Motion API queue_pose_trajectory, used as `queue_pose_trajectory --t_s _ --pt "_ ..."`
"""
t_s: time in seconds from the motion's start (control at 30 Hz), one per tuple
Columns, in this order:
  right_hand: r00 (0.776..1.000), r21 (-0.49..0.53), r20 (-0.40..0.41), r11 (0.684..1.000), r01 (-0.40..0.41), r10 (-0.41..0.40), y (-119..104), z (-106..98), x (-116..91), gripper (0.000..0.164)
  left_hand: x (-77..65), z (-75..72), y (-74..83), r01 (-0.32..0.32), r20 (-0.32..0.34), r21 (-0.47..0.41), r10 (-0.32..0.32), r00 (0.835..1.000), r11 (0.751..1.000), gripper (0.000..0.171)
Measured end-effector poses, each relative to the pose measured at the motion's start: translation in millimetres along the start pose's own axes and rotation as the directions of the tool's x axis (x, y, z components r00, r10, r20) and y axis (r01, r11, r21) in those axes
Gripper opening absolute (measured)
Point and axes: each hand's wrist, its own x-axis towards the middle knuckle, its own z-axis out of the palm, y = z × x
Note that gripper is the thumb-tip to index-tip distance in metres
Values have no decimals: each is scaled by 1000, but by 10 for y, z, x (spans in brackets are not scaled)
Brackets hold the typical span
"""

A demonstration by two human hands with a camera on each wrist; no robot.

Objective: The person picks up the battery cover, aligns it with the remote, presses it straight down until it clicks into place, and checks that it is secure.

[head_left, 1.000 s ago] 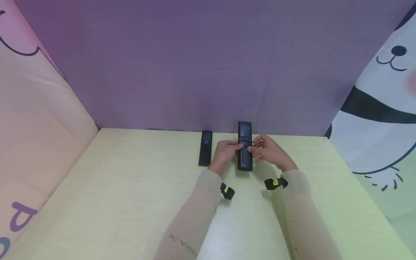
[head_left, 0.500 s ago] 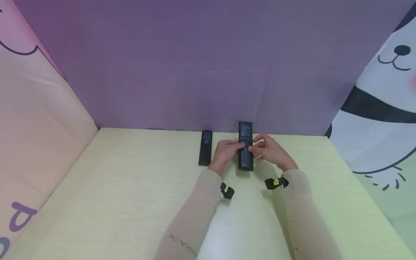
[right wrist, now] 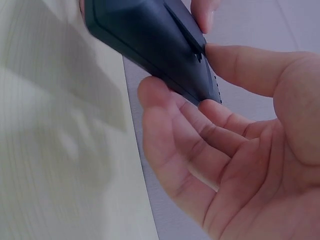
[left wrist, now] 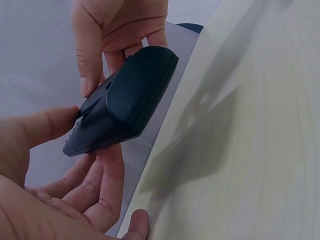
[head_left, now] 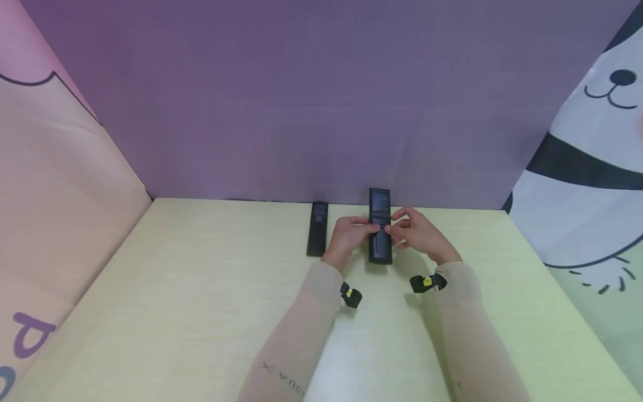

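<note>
A black remote control [head_left: 380, 249] is held up near the back of the table, its back turned toward the head camera. My left hand [head_left: 348, 237] grips its left side, thumb on the back face and fingers beneath. From the right, my right hand [head_left: 423, 239] pinches it the same way, its thumb at a raised cover edge on the back. The two thumb tips nearly meet at mid-length. In the left wrist view the remote's rounded end [left wrist: 142, 90] is above the table, casting a shadow. A slimmer black remote control [head_left: 317, 231] lies left of my left hand, label up.
The pale wooden table [head_left: 211, 312] ends at a purple back panel [head_left: 301, 111]. A pink panel [head_left: 60, 195] rises on the left and a panda-print panel [head_left: 588, 212] on the right. Black wrist cameras [head_left: 353, 297] are strapped under both sleeves.
My left thumb has slid slightly right across the remote's back, closer to the right thumb. The held remote has shifted very slightly right; the other remote has stayed put.
</note>
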Motion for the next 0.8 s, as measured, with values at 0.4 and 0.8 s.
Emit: queue_pose_trajectory --t_s 0.4,0.8 --pt "1000 -6 -9 1000 -3 3 18 6 6 42 -5 1 -3 4 3 10 -4 1000 1000 32" --pt "1000 2 -11 1000 1 -1 23 22 21 41 -10 9 -23 -16 -14 -5 15 1000 1000 28"
